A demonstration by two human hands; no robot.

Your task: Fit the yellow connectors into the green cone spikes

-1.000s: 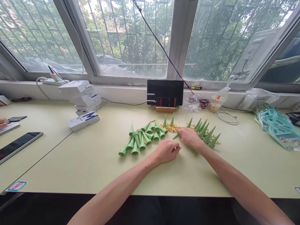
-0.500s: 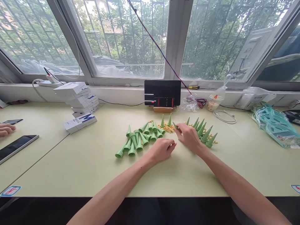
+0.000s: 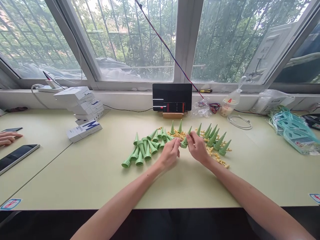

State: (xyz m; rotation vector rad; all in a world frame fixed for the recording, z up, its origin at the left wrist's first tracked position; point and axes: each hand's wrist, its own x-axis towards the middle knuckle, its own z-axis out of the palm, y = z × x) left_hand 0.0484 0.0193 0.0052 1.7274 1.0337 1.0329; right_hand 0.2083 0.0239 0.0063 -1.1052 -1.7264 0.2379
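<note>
Between my hands a green cone is held tilted, its tip up to the right. My right hand pinches it from the right. My left hand is closed at the cone's wide end; what its fingertips hold is too small to make out. A pile of green cones lies to the left, many with open ends facing me. More green cones stand upright at the right. Small yellow pieces are scattered behind my hands, and others lie beside my right wrist.
A black tablet and a phone stand at the back. White boxes are stacked at the left, near another person's hand and a second tablet. A bagged cup, a white cable and teal packages are at the right.
My right hand has moved slightly left and nearer with a green cone. My left hand has shifted a little left, and both hands now meet at the cone.
</note>
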